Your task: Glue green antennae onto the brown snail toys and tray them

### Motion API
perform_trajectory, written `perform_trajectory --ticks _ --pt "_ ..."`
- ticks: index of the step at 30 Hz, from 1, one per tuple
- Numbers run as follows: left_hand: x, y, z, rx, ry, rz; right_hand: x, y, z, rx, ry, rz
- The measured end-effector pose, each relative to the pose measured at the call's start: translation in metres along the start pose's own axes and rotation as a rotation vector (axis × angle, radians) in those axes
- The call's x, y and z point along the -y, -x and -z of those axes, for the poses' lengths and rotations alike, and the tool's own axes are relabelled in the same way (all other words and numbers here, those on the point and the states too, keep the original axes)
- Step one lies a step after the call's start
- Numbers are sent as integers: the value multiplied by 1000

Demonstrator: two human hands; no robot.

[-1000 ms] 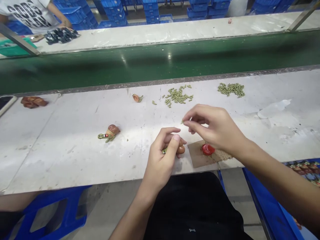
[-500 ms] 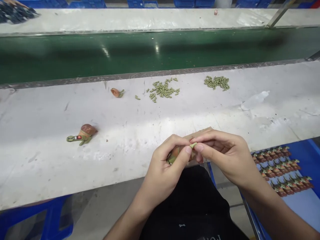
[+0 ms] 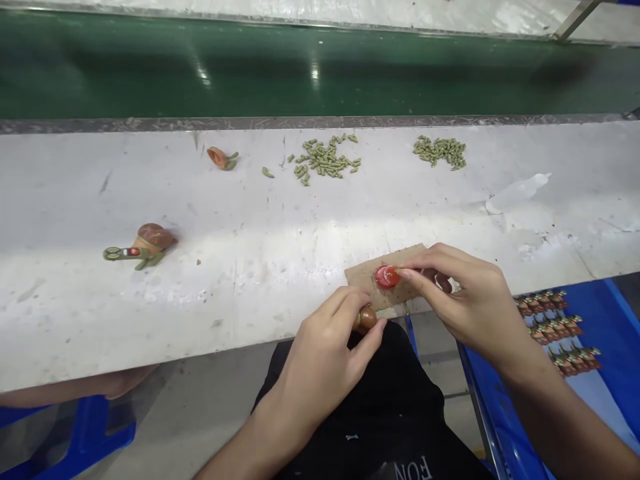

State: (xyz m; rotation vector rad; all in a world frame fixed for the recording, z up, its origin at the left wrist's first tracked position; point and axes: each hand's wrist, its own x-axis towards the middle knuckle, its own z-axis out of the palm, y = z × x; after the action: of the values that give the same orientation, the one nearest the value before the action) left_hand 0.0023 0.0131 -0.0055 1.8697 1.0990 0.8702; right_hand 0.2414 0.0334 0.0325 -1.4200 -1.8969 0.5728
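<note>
left hand (image 3: pixel 320 363) is closed around a small brown toy (image 3: pixel 369 317) at the near edge of the table (image 3: pixel 250 227), while right hand (image 3: pixel 470 307) has narrowed fingertips touching the red dish (image 3: pixel 386 276) on the card (image 3: pixel 361 279) just beyond, perhaps pinching a tiny piece, though i cannot tell.

right hand (image 3: pixel 465 300) | moved off toy (image 3: pixel 367 318) | now seemingly touching red cap (image 3: pixel 387 276)
</note>
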Motion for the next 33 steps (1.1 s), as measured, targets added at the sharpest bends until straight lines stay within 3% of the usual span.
perform_trajectory --ticks 11,15,20,24,28,33 --pt "2 1 -9 -50 -106 -20 6 -1 1 56 154 111" --pt "1 0 -8 -62 -56 -4 9 3 2 31 136 68" --pt "-8 0 -1 -128 131 70 15 8 -5 -157 -210 -235" --pt "-15 -3 2 -75 421 234 22 11 -11 -177 -581 -429" --pt "-16 -8 0 -75 567 282 24 15 -18 -145 -755 -466" --pt "-13 -10 -2 -65 602 302 23 18 -25 -168 -798 -475"
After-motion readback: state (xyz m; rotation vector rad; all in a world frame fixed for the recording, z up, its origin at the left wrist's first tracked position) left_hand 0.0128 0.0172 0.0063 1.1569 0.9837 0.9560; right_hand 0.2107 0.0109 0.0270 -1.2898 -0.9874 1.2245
